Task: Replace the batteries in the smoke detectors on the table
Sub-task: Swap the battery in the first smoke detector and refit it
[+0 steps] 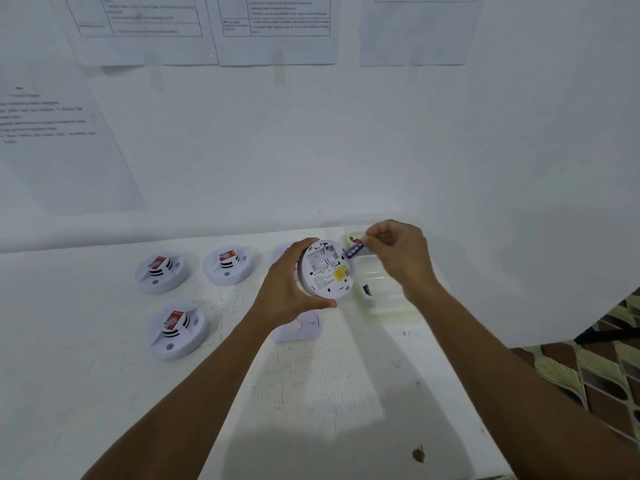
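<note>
Currently mid-swap: left hand point(289, 289) grips the smoke detector point(325, 271), held back-up over the table point(311, 393), centre-right. Right hand point(398, 258) pinches a battery point(354, 251) at the compartment's far-right edge; going in or out, can't tell. Next probably needs polarity aligned and square seating.

Single head-worn wide-angle view. It looks forward and down from above the near edge of the table point(104, 393), at close range, facing the wall point(346, 150) behind its far edge.

You're at makeshift workstation: white table point(104, 393) against white wall point(346, 133), printed sheets point(277, 26) taped up, several smoke detectors point(161, 273) laid out.
</note>
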The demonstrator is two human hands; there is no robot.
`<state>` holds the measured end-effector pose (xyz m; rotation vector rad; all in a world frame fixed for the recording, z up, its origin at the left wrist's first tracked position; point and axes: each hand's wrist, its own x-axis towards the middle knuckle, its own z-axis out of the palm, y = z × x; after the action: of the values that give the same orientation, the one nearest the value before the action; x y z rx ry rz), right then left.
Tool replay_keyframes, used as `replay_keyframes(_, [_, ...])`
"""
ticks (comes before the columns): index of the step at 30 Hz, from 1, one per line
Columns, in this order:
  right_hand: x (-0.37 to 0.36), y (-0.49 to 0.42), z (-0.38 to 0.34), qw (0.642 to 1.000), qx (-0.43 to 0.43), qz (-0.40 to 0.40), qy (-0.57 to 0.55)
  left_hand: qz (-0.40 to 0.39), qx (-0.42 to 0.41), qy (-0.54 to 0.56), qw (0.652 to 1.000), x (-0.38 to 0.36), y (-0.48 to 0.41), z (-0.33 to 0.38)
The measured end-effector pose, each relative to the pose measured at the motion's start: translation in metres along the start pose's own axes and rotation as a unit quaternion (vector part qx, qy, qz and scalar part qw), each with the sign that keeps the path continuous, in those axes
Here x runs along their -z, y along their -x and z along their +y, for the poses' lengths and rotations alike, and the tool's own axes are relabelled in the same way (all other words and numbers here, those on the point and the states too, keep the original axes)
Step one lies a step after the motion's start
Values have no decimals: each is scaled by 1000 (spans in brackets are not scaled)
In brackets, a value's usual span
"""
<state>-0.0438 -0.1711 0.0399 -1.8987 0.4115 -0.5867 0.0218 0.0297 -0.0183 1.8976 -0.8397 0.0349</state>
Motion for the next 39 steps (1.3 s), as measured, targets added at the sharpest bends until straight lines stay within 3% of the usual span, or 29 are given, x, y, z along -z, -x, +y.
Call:
replay_keyframes(4, [32, -22, 27, 988, -20, -72, 133, -7, 11, -10, 1000, 3, -5, -5])
replay_keyframes(8, [26, -30, 48, 938, -5, -208, 276, -15, 21, -10, 1000, -2, -11, -8])
replay_keyframes(15, [17, -42, 56, 905, -51, -319, 278, -23, 30, -22, 999, -3, -22, -17])
replay_keyframes(18, [21, -52, 45, 914, -73, -324, 231, -15, 42, -22, 999, -2, -30, -21])
replay_keyframes(23, [16, -94, 33, 946, 53, -227, 227, -4, 43, -3, 999, 2, -45, -24])
replay_keyframes(25, [8, -118, 38, 936, 64, -219, 269, -1, 46, 3, 999, 4, -50, -27])
replay_keyframes(29, [-19, -150, 56, 883, 44, -289, 367, -2, 54, 1, 999, 3, -59, -33])
replay_keyframes(33, [-37, -163, 70, 862, 27, -307, 403, -7, 60, 10, 998, 1, -64, -43])
replay_keyframes(39, [-37, -168, 69, 886, 24, -290, 361, -7, 56, 5, 998, -2, -72, -53])
